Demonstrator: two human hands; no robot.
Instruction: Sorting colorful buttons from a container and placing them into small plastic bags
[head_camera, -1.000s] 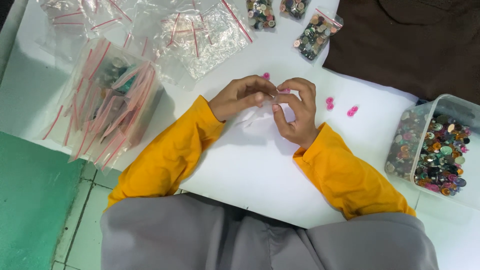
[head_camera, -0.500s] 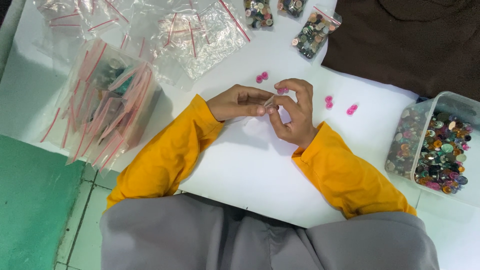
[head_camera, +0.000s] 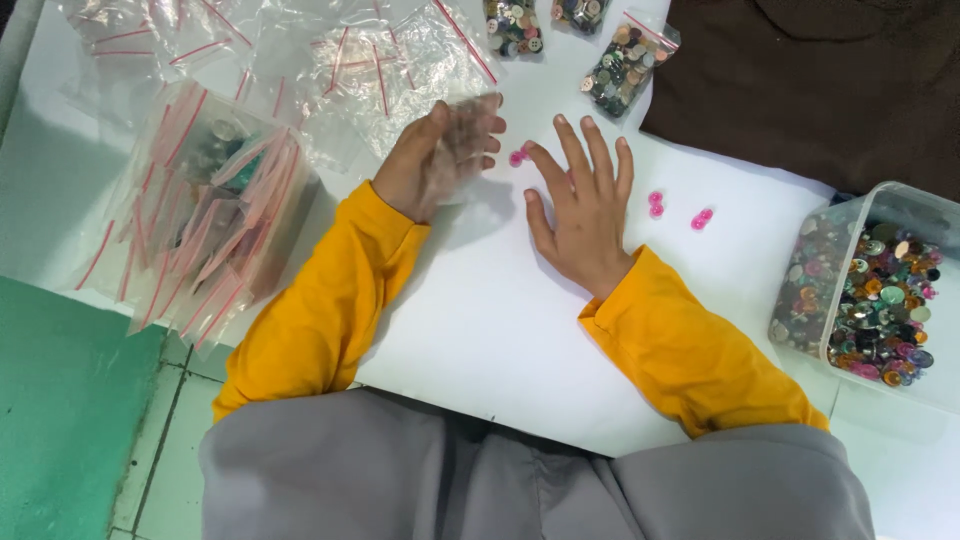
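Observation:
My left hand (head_camera: 425, 165) holds a small clear plastic bag (head_camera: 462, 140) against its fingers, just left of two pink buttons (head_camera: 517, 157) on the white sheet (head_camera: 480, 310). My right hand (head_camera: 580, 210) lies flat with fingers spread, its index fingertip right beside those pink buttons. More pink buttons (head_camera: 655, 204) and another pink pair (head_camera: 701, 219) lie to the right of my right hand. Both arms wear yellow sleeves.
A heap of empty clear zip bags with red strips (head_camera: 200, 210) lies at the left, more bags (head_camera: 330, 60) at the back. Filled button bags (head_camera: 625, 60) sit at the top. A clear tub of mixed buttons (head_camera: 875, 295) stands right, beside brown cloth (head_camera: 820, 80).
My hands were together pinching something small. They have now parted: the left lifted a clear bag toward the bag heap, the right opened flat on the sheet next to the pink buttons.

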